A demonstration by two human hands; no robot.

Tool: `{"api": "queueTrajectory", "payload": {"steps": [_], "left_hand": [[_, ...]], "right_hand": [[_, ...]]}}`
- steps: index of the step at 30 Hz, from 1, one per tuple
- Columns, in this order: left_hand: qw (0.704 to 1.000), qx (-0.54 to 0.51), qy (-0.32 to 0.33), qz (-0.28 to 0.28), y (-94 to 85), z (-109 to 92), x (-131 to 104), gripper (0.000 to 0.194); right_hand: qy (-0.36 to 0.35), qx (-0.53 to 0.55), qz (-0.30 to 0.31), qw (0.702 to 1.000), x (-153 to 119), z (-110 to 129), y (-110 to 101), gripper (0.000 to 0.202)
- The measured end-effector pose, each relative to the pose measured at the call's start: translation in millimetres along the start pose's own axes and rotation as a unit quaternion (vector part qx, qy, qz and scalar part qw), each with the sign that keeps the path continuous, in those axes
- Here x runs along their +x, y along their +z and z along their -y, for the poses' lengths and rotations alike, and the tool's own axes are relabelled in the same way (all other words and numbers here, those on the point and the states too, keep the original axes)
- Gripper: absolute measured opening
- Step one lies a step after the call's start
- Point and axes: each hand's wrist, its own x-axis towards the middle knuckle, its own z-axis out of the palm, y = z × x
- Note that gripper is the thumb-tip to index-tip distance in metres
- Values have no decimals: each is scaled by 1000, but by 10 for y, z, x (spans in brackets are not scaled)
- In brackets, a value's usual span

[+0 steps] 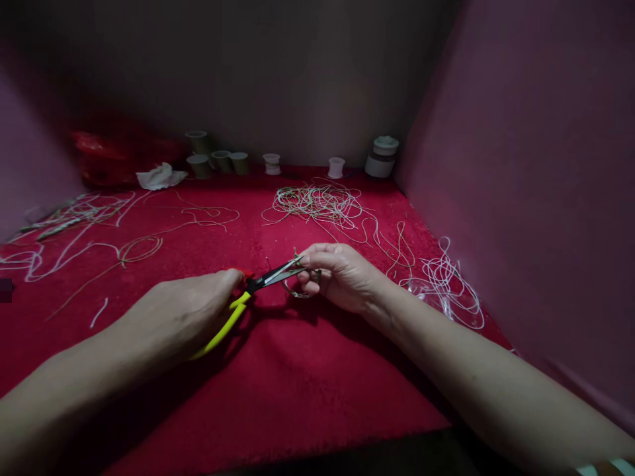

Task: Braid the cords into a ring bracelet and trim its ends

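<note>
Yellow-handled scissors (pixel 239 308) are gripped in my left hand (pixel 191 311), their slim blades pointing right and slightly parted. My right hand (pixel 332 274) pinches a small braided cord loop (pixel 299 293), which hangs below the fingers. The blade tips reach the green cord end at my right fingertips; whether they touch it I cannot tell. A bit of red shows by my left thumb, too small to make out.
Tangled cords (pixel 317 203) lie at the back centre of the red table (pixel 278 396), more white cord (pixel 451 284) at right and loose strands (pixel 94 211) at left. Spools (pixel 200 166), a jar (pixel 381 157), a crumpled tissue (pixel 161 176) and a red bag (pixel 102 155) line the back.
</note>
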Motion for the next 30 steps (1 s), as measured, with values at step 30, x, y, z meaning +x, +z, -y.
{"api": "queueTrajectory", "payload": {"steps": [30], "left_hand": [[994, -16, -28, 105, -80, -49, -40, 32]], "right_hand": [[-6, 0, 14, 1000, -7, -20, 7, 9]]}}
